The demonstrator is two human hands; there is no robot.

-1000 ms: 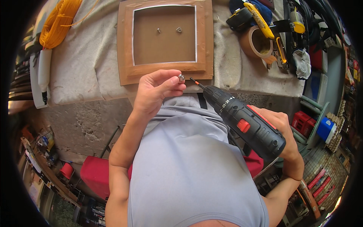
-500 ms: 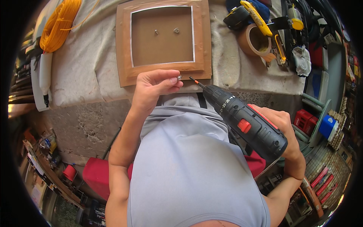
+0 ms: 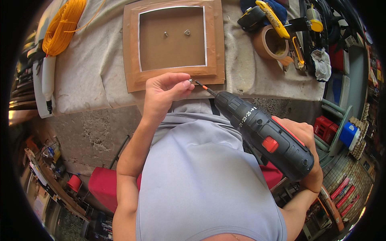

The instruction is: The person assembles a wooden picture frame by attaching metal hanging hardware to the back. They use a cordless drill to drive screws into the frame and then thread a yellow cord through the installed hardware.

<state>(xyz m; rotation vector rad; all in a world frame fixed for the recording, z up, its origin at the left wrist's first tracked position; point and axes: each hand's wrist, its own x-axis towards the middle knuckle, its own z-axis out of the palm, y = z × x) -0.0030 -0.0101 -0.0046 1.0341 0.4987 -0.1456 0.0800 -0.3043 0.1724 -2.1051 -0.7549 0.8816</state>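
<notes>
Between the thumb and fingertips of my left hand (image 3: 165,91) is a small shiny metal piece (image 3: 190,80); its exact kind is too small to tell. My right hand (image 3: 299,130) grips a black cordless drill (image 3: 257,126) with red accents. The slim driver bit (image 3: 204,86) with an orange band points up-left, its tip close to the metal piece; whether they touch I cannot tell. Just beyond my left hand lies a brown taped frame (image 3: 215,44) with a flat brown panel. A small screw-like piece (image 3: 165,34) and a small metal plate (image 3: 187,32) rest on the panel.
A pale cloth (image 3: 96,72) covers the table. Orange cord (image 3: 64,28) and a white tube-like bottle (image 3: 48,78) lie left. At right are a tape roll (image 3: 265,44), a yellow cutter (image 3: 272,18), a black tape measure (image 3: 251,18) and a crumpled white glove-like item (image 3: 321,66).
The drill has shifted a little and turned slightly, its bit tip moving left toward the metal piece and its rear end lower. My left hand has barely moved.
</notes>
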